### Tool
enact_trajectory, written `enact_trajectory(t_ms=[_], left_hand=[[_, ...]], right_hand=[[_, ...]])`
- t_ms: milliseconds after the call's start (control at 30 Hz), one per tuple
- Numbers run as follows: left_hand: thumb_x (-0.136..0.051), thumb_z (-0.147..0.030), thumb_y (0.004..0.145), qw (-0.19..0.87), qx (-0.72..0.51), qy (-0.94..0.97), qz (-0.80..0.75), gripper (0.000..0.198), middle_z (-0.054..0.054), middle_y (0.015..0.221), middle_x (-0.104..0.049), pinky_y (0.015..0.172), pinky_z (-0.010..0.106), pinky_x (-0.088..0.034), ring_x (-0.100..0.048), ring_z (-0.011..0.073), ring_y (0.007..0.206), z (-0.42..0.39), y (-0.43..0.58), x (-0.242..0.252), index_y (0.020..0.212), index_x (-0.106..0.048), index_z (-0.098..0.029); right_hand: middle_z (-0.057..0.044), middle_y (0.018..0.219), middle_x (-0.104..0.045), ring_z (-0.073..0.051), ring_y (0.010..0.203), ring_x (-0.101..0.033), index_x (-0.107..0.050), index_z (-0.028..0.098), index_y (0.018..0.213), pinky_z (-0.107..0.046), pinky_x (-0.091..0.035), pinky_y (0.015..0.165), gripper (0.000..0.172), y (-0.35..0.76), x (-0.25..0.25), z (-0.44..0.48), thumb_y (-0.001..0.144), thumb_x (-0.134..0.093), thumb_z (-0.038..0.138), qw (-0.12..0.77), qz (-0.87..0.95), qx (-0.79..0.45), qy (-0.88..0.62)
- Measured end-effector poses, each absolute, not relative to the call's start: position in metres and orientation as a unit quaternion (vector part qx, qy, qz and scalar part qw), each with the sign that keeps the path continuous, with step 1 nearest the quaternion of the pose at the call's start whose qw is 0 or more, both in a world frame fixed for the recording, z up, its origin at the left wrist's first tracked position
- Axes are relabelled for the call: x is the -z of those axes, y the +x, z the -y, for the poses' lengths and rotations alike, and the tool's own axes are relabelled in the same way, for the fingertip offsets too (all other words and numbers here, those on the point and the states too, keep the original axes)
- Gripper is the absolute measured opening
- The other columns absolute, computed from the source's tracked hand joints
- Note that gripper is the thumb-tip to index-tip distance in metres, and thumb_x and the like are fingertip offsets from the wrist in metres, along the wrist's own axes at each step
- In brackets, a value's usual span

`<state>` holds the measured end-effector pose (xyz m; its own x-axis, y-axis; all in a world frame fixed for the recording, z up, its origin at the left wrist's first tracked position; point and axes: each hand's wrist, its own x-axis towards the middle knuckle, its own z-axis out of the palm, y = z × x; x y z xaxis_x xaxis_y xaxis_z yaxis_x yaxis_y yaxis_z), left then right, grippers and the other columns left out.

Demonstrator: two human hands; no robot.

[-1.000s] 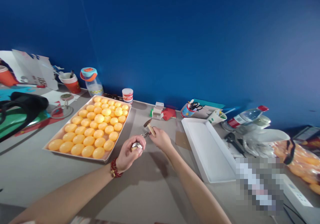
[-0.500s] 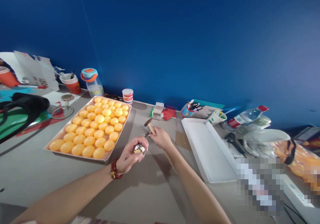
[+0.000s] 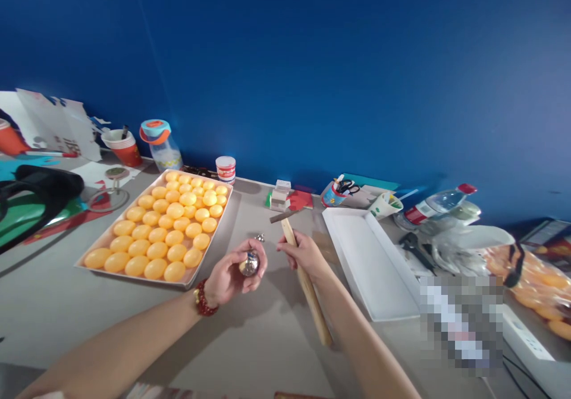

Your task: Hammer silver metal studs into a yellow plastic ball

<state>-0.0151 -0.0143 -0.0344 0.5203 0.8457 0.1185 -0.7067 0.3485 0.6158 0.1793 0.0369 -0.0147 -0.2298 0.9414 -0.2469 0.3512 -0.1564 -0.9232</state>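
A shiny silver metal ball (image 3: pixel 250 264) rests in my left hand (image 3: pixel 229 271), its fingers and thumb curled round it. My right hand (image 3: pixel 307 255) grips a hammer (image 3: pixel 308 295) by its wooden handle, close to the head. The dark, narrow hammer head points away from me, and the handle's end slants back toward me beside my right forearm. Just beyond my left fingertips, a small silvery metal piece (image 3: pixel 259 238) lies on the grey table; its kind I cannot make out. Both hands are over the table, apart from each other.
Left stands a shallow box (image 3: pixel 191 280) of orange balls (image 3: pixel 157 233). A long white tray (image 3: pixel 377 268) lies right. Behind are small boxes (image 3: pixel 280 197), a pen cup (image 3: pixel 333 195), a lidded tub (image 3: pixel 226 169) and a water jug (image 3: pixel 163 146). A plastic bottle (image 3: pixel 439 203) leans farther right.
My right hand has moved right and a little nearer with the hammer, whose whole handle now shows. The ball has turned in my left hand, and my left fingers have shifted round it.
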Motion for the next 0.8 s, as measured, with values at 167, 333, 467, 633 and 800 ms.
enact_trajectory(t_ms=[167,333,467,633,800], left_hand=[[-0.045,-0.033,0.090,0.834,-0.454,0.296,-0.102,0.019,0.004,0.076,-0.058,0.039,0.017,-0.033,-0.040,0.0044,0.039,0.014,-0.016,0.033,0.092,-0.054,-0.017],[-0.049,-0.039,0.091,0.804,-0.465,0.344,-0.137,0.023,0.004,0.084,-0.057,0.042,0.017,-0.033,-0.039,0.0030,0.042,0.017,-0.014,0.037,0.098,-0.054,-0.018],[-0.060,-0.036,0.088,0.739,-0.485,0.422,-0.202,0.022,0.004,0.093,-0.057,0.050,0.018,-0.038,-0.046,0.0042,0.054,0.018,-0.014,0.041,0.102,-0.058,-0.019],[-0.065,-0.035,0.085,0.687,-0.478,0.493,-0.238,0.035,0.007,0.109,-0.054,0.064,0.022,-0.045,-0.050,0.0089,0.072,0.019,-0.016,0.042,0.117,-0.061,-0.021],[-0.062,-0.030,0.088,0.661,-0.461,0.523,-0.278,0.039,0.008,0.109,-0.055,0.068,0.023,-0.047,-0.052,0.0133,0.083,0.020,-0.014,0.040,0.125,-0.056,-0.022]], right_hand=[[0.012,0.036,-0.041,-0.007,0.030,-0.034,-0.054,0.019,0.077,-0.018,-0.034,0.033,0.023,0.185,0.010,-0.017,0.071,-0.068,0.037,0.272,0.532,-0.616,-0.513],[0.010,0.044,-0.049,-0.003,0.031,-0.033,-0.054,0.018,0.076,-0.015,-0.031,0.033,0.028,0.185,0.008,0.001,0.071,-0.075,0.035,0.300,0.449,-0.706,-0.459],[0.003,0.061,-0.064,0.000,0.031,-0.033,-0.053,0.017,0.078,-0.013,-0.029,0.031,0.033,0.184,0.012,0.010,0.068,-0.080,0.033,0.347,0.382,-0.744,-0.424],[0.002,0.057,-0.065,0.000,0.030,-0.032,-0.054,0.017,0.078,-0.012,-0.028,0.030,0.033,0.186,0.019,0.013,0.068,-0.082,0.031,0.394,0.360,-0.739,-0.413],[0.000,0.066,-0.069,0.001,0.030,-0.031,-0.056,0.016,0.082,-0.012,-0.028,0.030,0.028,0.189,0.020,0.017,0.073,-0.080,0.029,0.406,0.346,-0.764,-0.363]])
